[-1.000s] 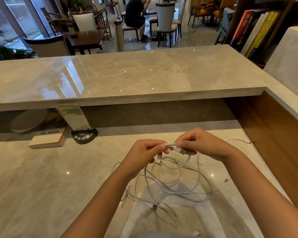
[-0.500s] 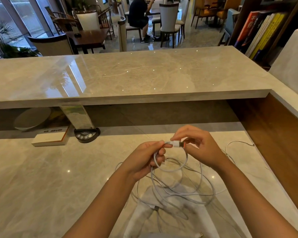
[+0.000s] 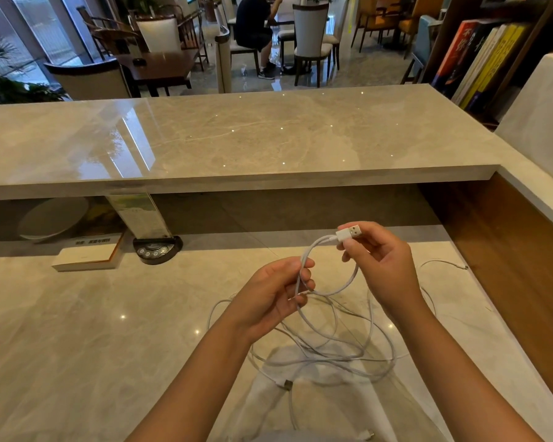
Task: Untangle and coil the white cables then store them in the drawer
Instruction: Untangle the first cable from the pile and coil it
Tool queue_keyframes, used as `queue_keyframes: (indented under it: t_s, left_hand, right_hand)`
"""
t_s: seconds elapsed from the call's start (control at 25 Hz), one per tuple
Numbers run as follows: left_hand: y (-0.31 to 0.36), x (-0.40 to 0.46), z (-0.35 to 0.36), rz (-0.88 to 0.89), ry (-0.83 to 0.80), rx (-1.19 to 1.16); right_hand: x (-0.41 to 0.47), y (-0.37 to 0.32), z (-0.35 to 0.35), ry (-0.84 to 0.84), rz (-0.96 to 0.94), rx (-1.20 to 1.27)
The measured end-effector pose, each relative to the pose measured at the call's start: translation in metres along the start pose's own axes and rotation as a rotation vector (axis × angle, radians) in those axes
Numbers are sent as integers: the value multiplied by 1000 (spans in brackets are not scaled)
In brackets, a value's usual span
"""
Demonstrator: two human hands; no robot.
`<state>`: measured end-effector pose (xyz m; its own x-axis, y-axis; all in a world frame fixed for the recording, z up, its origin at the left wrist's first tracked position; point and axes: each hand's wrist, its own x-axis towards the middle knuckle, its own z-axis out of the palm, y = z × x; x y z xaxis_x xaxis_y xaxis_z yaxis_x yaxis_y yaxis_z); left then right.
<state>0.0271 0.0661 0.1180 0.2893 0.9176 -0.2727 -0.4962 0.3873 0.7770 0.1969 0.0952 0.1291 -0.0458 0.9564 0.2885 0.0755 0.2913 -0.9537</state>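
Observation:
A tangle of white cables (image 3: pixel 336 349) lies on the marble desk (image 3: pixel 77 330) in front of me. My right hand (image 3: pixel 380 266) pinches the white USB plug (image 3: pixel 349 232) of one cable and holds it raised above the desk. From the plug the cable curves down in a loop to my left hand (image 3: pixel 275 295), which grips the cord between thumb and fingers. Another plug (image 3: pixel 286 384) rests on the desk below the tangle. One thin cable end (image 3: pixel 460 266) trails off to the right near the wooden wall. No drawer is in view.
A raised marble counter (image 3: pixel 237 138) overhangs the back of the desk. Under it stand a book (image 3: pixel 87 253), a round black device (image 3: pixel 157 248) with a leaflet holder, and a white dish (image 3: pixel 51 218). A wooden side wall (image 3: pixel 508 250) bounds the right.
My right hand has lifted the USB plug up and to the right, away from my left hand. The cable between the two hands has opened into a wider loop.

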Motion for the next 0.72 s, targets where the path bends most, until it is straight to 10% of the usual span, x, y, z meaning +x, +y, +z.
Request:
queue_keyframes:
  t_s: [0.44,0.72]
  left_hand:
    - [-1,14,0,162,35,-130]
    - [29,20,-17,332,115,-192]
  right_hand:
    - [23,3,14,-33,291,59]
    - [-5,22,2,-963,493,-168]
